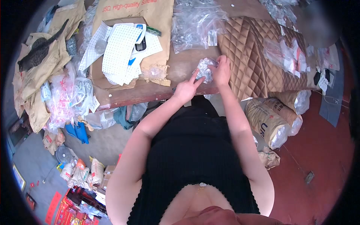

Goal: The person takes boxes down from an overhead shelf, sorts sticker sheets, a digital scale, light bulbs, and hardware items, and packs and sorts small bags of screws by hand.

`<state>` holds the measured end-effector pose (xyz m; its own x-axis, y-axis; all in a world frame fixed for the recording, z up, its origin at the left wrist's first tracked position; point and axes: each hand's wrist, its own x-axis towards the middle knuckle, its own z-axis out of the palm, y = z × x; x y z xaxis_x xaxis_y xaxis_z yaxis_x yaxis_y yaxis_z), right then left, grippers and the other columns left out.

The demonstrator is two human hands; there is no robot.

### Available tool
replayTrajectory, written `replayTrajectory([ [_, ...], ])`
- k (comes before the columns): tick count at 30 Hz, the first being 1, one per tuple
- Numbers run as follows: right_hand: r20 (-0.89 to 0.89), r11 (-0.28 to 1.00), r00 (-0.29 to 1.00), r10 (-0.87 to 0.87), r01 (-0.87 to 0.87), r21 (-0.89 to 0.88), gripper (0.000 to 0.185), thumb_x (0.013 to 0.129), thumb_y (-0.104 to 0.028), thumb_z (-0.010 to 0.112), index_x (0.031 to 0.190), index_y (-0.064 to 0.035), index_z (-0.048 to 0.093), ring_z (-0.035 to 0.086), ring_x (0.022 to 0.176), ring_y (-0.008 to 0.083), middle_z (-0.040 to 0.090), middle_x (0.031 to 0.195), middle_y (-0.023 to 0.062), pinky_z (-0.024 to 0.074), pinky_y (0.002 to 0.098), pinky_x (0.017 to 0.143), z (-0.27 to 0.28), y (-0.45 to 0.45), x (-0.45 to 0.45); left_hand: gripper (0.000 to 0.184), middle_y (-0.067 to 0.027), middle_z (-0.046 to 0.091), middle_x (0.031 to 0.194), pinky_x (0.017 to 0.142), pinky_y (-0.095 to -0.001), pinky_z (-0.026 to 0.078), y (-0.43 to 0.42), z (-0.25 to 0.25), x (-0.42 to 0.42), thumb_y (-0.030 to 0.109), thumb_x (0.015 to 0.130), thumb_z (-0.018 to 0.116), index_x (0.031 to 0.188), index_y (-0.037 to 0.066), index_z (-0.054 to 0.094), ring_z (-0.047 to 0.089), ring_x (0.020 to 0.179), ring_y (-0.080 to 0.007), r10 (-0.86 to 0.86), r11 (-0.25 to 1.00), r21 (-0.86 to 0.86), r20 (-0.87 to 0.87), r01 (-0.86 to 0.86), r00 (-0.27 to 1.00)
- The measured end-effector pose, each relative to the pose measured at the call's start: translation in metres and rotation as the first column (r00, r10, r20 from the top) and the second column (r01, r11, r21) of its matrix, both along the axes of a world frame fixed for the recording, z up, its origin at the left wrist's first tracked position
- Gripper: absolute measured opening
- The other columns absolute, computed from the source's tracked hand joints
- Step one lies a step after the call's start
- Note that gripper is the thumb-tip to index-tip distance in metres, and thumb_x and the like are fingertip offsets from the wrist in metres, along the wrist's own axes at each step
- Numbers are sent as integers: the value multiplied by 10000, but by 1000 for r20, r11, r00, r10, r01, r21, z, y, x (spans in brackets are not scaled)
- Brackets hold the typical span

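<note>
On the bench (183,67), steady the plastic bag (205,69) with the left hand (186,90), loosely open, two fingers spread; the right hand (222,72), half-curled, touches the bag's right side, grip unclear.

I could slide the left hand (186,92) forward over the bare strip of counter (183,64). Brown paper (165,39) and white sheets (119,52) block the left, plastic bags (195,28) lie ahead, and puffy brown cloth (245,56) crowds the right hand (222,71).

1 quilt (247,52), 2 hands (185,91), 1 packet (204,69), 1 cat (37,54), 1 fan (64,154), 3 sacks (267,122).
Just left of quilt: both hands, packet; far left: cat, fan; below quilt: all sacks.
</note>
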<state>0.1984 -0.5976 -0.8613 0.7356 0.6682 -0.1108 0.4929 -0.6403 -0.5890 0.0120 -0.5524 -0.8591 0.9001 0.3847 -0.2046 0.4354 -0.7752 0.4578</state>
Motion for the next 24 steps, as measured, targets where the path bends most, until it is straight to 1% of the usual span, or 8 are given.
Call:
replayTrajectory([
  [3,-19,999,999,34,-35,-30,524,602,-63,835,998,-60,491,578,905,373,529,1013,159,498,449,779,1,-7,11,706,-147,258,1547,578,-407,575,-1,-6,-4,73,748,636,1389,319,471,691,698,-298,1,1000,21,-15,-1,1000],
  [7,-128,992,987,98,-87,89,449,674,-24,778,1025,-53,498,598,889,252,542,967,108,512,373,729,-7,-21,22,704,-151,260,1545,551,-401,571,0,-8,-7,76,752,633,1393,316,466,683,649,-301,-3,1000,21,17,3,1000],
  [9,-584,934,811,-38,236,267,354,748,-7,707,1028,-63,498,590,883,176,557,962,76,517,321,696,-28,-24,29,698,-155,269,1541,545,-397,570,-1,-8,-7,83,756,632,1394,313,466,681,641,-297,-6,999,37,40,4,999],
  [13,-790,898,607,81,299,322,280,844,-37,629,1077,-95,485,598,889,157,566,999,37,529,323,762,-3,-21,24,693,-154,280,1537,545,-397,571,0,-7,-7,93,760,630,1395,315,464,680,633,-296,-13,999,40,31,12,999],
  [15,-913,904,349,211,285,318,315,818,10,611,1083,-89,473,613,882,163,572,990,56,541,298,700,10,-12,9,695,-151,282,1536,543,-394,572,0,-7,-7,100,762,632,1398,322,461,680,625,-292,-21,998,60,11,20,1000],
  [19,-897,936,380,225,172,308,315,834,-15,626,1085,-103,456,626,921,173,575,1004,49,549,296,681,-40,-32,6,694,-154,286,1533,536,-388,572,0,-3,-6,107,765,634,1399,330,458,681,622,-285,-22,995,98,-43,26,999],
  [21,-924,941,342,169,223,254,304,835,-46,648,1060,-108,454,625,916,162,575,1006,44,551,287,626,-31,-37,18,689,-159,292,1528,529,-385,571,2,-6,-8,119,770,638,1398,335,458,680,619,-284,-38,996,78,-26,40,999],
  [24,-848,988,525,78,72,135,328,809,-72,696,1032,-102,458,620,846,133,593,958,28,532,264,562,-19,-39,27,681,-161,292,1528,528,-386,571,0,-7,-8,126,773,641,1397,332,461,681,621,-283,-36,995,88,-30,38,999],
])
